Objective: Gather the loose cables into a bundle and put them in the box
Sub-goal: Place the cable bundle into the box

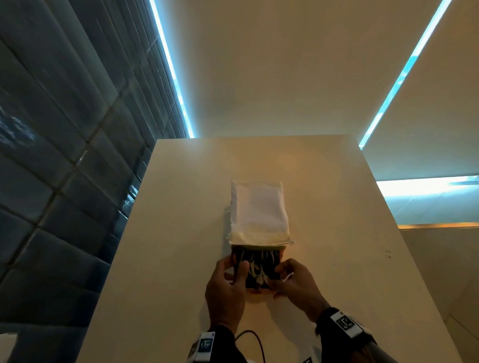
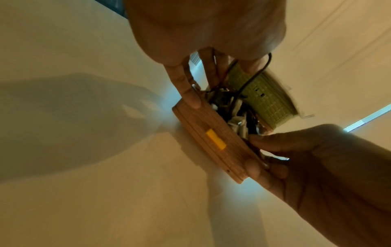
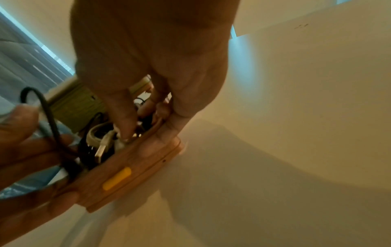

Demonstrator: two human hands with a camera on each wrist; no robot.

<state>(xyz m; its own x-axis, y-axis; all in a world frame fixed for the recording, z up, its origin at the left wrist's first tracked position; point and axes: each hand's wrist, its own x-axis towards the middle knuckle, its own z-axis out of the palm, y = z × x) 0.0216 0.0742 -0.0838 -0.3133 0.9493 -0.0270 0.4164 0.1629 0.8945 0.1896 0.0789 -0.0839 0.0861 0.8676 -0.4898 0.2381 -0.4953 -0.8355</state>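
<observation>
A tan box (image 2: 213,142) with a yellow latch (image 3: 116,178) on its front wall stands mid-table. Its lid (image 1: 258,210) is tipped back, white outside and green and ribbed inside (image 2: 266,102). A tangle of black and white cables (image 1: 256,266) fills the box, with a white plug (image 3: 101,147) on top. My left hand (image 1: 234,272) grips the box's left end, fingers curled in among the cables, and a black cable loop (image 3: 45,113) runs over them. My right hand (image 1: 282,275) pinches the box's right front corner, thumb (image 2: 251,167) outside and a fingertip (image 3: 127,133) pressing the cables inside.
The cream table (image 1: 344,259) reaches to a pale wall behind. A dark tiled wall (image 1: 55,160) runs along the left. A thin black wire (image 1: 256,341) curves over the table's near edge between my wrists.
</observation>
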